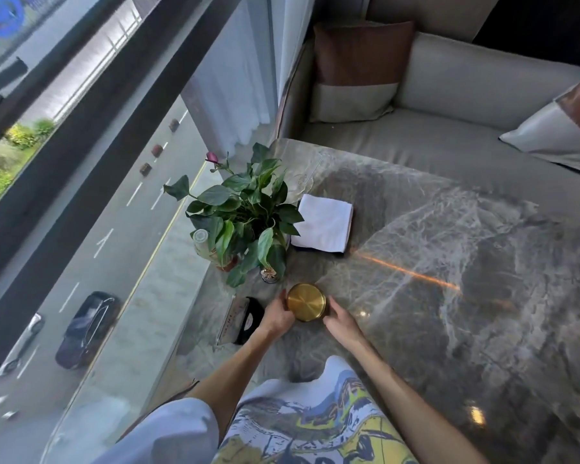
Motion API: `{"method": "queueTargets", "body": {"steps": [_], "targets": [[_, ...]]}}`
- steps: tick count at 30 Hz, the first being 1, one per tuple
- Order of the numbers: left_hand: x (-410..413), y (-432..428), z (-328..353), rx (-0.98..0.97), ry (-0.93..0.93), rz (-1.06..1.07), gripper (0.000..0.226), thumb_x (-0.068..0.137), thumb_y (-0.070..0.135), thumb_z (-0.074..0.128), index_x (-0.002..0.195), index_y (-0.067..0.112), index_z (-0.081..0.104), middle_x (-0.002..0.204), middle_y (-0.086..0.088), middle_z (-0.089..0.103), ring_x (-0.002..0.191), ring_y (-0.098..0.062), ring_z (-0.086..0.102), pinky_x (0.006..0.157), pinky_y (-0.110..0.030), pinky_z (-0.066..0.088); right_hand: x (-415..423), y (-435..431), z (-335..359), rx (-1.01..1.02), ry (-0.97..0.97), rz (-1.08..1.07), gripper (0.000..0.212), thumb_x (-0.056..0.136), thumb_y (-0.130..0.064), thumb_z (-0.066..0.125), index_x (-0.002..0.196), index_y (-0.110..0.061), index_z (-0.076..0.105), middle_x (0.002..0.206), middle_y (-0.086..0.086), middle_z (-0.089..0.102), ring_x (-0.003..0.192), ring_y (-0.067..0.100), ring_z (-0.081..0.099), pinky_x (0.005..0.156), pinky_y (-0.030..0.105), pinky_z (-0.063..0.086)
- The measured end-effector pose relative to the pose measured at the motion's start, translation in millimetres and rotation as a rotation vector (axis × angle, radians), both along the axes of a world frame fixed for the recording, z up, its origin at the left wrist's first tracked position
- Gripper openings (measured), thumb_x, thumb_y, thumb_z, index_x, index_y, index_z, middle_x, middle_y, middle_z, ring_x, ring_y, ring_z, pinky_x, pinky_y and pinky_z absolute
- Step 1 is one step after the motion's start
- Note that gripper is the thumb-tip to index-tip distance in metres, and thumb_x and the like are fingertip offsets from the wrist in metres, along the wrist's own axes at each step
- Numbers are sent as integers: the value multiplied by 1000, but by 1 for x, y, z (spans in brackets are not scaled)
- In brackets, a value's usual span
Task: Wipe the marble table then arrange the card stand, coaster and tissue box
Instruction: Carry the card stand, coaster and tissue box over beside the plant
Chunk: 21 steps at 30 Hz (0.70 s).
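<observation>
A round gold coaster [306, 301] lies on the grey marble table [449, 262] near its left edge. My left hand [277, 316] holds the coaster's left rim and my right hand [340, 318] touches its right side. Left of my left hand lies a black tissue box [250, 318] with a card stand [230, 321] leaning against it, at the window edge. A folded white cloth [325, 226] rests flat on the table beyond the coaster.
A leafy potted plant [245, 212] and a small dark holder [269, 274] stand by the window, with a bottle [201, 241] and a clear glass [302, 182] nearby. A grey sofa [449, 105] with cushions lies past the table. Floor-to-ceiling glass runs along the left.
</observation>
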State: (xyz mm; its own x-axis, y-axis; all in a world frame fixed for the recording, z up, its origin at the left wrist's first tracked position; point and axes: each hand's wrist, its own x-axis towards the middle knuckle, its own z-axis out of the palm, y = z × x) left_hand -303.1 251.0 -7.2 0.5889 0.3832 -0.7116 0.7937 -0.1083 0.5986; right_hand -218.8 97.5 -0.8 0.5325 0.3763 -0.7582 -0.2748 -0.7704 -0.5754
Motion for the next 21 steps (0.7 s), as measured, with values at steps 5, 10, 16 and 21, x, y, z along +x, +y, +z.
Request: {"method": "queueTargets", "body": {"steps": [5,10,16,21], "targets": [[-24,-14,10,557,63,-734,78,88,18,53,154,21,11,162,-15,-10,148,-41,-11,122,-52,8,-14,-19,2,-235,-449,641,70,96,-37,44,156,-34,7,165,1,-9,152,30,-8,121,51,12],[-42,-21,5,667,178,-931,79,89,28,53,154,25,9,161,-10,-20,144,-36,-28,118,-56,-14,-22,-29,-3,-347,-455,781,73,96,-39,43,156,-35,0,164,1,-17,149,30,-22,121,54,4],[-41,-13,17,679,92,-896,82,86,22,57,153,25,10,163,-13,-7,148,-36,-16,119,-52,-7,-21,-31,8,-271,-446,704,72,98,-37,43,154,-38,-1,166,1,-6,152,28,-11,122,50,12],[-29,-13,52,743,70,-767,60,91,20,46,149,14,29,161,-13,15,150,-36,-1,122,-53,-1,-13,-44,36,-103,-560,486,66,100,-43,40,156,-32,6,166,2,5,153,24,-2,122,40,11]]}}
